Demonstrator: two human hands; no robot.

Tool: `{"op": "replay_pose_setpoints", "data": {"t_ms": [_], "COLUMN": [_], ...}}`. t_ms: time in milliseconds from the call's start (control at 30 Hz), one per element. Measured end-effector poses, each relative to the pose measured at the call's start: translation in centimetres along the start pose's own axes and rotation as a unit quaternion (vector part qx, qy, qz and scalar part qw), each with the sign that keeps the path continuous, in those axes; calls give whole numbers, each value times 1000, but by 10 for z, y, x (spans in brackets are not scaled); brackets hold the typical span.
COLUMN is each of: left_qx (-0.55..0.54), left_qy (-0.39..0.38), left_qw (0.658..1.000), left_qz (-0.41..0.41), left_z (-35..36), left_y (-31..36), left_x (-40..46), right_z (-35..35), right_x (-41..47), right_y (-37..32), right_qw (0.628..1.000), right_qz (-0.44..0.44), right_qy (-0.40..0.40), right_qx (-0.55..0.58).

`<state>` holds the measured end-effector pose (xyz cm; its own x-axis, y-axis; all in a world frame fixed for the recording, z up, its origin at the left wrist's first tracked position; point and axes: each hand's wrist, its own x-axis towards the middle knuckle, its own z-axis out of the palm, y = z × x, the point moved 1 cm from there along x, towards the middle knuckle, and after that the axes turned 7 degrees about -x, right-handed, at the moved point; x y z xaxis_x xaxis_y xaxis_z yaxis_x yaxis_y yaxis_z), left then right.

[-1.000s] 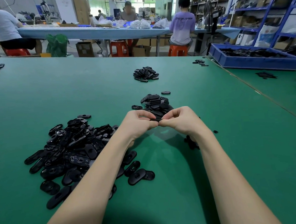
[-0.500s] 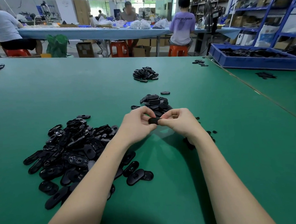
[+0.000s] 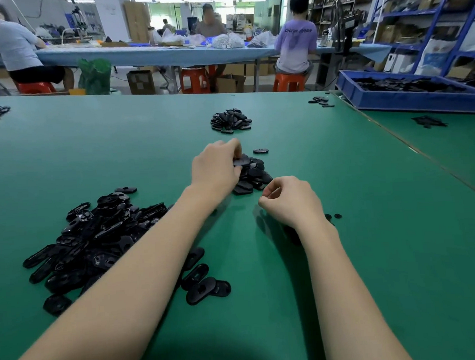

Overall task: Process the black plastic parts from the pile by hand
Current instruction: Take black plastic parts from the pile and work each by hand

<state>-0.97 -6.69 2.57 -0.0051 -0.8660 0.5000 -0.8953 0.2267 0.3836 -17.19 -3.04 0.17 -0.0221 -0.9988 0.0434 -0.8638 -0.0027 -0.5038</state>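
A big loose pile of black plastic parts (image 3: pixel 96 236) lies on the green table (image 3: pixel 372 255) at the near left, partly hidden by my left forearm. A smaller pile (image 3: pixel 254 176) sits in the middle. My left hand (image 3: pixel 216 168) reaches over this smaller pile, its fingertips closed on one black oval part (image 3: pixel 241 161) at the pile's top. My right hand (image 3: pixel 289 199) hovers just right of and nearer than the pile, fingers curled in, with nothing visible between them.
A third pile (image 3: pixel 230 121) lies farther back, with a single part (image 3: pixel 260 151) beside the middle pile. Small black scraps (image 3: pixel 333 216) lie by my right wrist. A blue bin (image 3: pixel 408 102) of parts stands at the back right. People sit at a far bench.
My hands, which held one part together near my body, have separated. The left hand moved forward with the part onto the middle pile, while the right hand stayed back and let go.
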Motion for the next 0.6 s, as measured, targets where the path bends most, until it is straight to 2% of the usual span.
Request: {"op": "replay_pose_setpoints", "data": {"t_ms": [267,467,600], "left_qx": [31,-18,8], "left_qy": [-78,-68,-115], "left_qw": [995,997,992], "left_qz": [-56,-40,-45], "left_z": [16,-5,-19], "left_y": [4,-3,-12], "left_x": [36,0,-36], "right_z": [1,5,7], "right_x": [0,-2,-4], "right_y": [1,-4,-10], "right_qw": [1000,999,999], "right_qz": [1,-28,-49], "right_qy": [-6,-23,-21], "right_qx": [30,19,9]}}
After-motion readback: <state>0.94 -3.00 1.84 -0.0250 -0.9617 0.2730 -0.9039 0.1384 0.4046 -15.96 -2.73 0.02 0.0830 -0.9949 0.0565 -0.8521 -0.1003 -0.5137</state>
